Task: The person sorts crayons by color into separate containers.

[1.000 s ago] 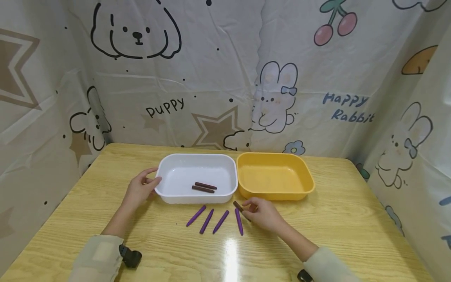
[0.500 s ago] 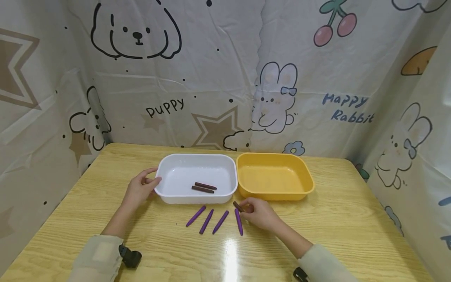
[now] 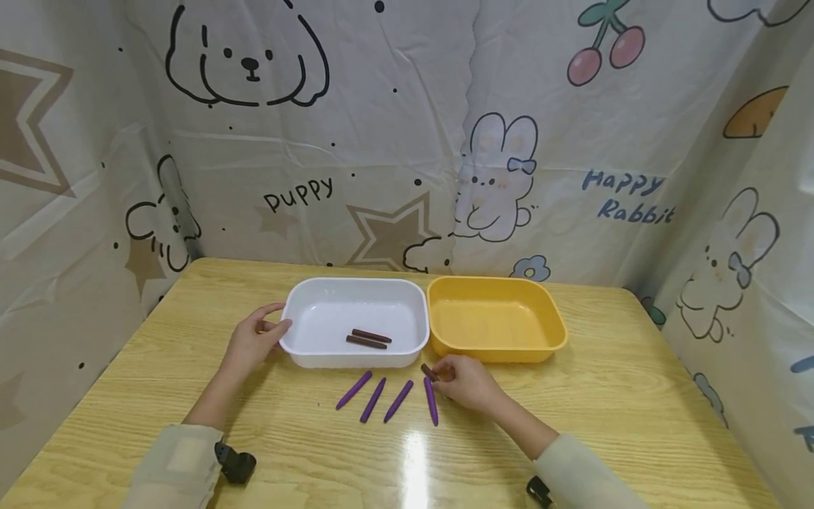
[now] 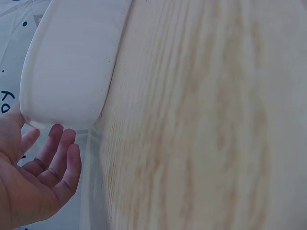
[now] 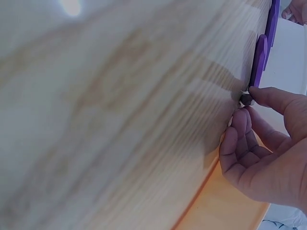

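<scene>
My left hand [image 3: 251,339] grips the left end of the white tray [image 3: 324,311], thumb at the rim and the other fingers against the outer wall. Two brown crayons [image 3: 369,342] lie side by side inside that tray. In front of the trays, my right hand [image 3: 472,384] pinches another brown crayon [image 3: 427,370] between thumb and index finger, low over the table; its end [image 5: 246,99] shows in the right wrist view. Right beside it lies a purple crayon [image 3: 431,401], the rightmost of several. Part of the held crayon is hidden by the fingers.
A yellow tray [image 3: 496,318] with nothing inside stands against the white tray's right side. More purple crayons [image 3: 398,401] lie in a loose row before the white tray. Printed curtains [image 3: 356,141] hang behind and beside the wooden table [image 3: 305,459].
My right hand has shifted slightly left along the brown crayon and now pinches it closer to its far end. My left hand and the trays have stayed put.
</scene>
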The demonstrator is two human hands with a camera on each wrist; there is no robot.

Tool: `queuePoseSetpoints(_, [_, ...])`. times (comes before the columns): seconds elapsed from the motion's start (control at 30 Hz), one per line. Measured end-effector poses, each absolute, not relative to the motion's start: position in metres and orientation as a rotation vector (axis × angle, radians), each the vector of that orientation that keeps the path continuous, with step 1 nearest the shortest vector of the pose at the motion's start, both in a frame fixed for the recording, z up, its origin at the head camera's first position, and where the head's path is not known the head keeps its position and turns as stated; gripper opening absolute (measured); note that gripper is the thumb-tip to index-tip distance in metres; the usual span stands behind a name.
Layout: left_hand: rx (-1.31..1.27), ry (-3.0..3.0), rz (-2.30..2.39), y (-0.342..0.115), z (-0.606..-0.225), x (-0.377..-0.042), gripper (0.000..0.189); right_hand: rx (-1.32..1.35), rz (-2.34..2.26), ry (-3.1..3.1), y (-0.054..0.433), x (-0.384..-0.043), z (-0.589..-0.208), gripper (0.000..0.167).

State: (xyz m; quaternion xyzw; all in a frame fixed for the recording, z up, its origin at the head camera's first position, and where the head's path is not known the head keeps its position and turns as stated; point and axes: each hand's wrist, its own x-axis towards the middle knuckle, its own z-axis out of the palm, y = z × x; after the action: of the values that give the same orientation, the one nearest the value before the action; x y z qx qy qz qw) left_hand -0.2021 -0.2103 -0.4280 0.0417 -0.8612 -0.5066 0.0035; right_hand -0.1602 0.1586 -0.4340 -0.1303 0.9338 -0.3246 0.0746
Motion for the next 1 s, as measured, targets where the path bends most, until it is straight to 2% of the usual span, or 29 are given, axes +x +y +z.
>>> queuePoseSetpoints(0.37, [0.137, -2.705, -1.585, -0.209, -0.426, -0.201, 0.051, -0.428, -0.798, 2.916, 0.157, -0.158, -0.43, 0.012])
queuePoseSetpoints(1.0, [0.122, -2.708, -1.585, -0.209, -0.426, -0.202, 0.054, -0.459, -0.749, 2.894, 0.158, -0.151, -0.4, 0.014])
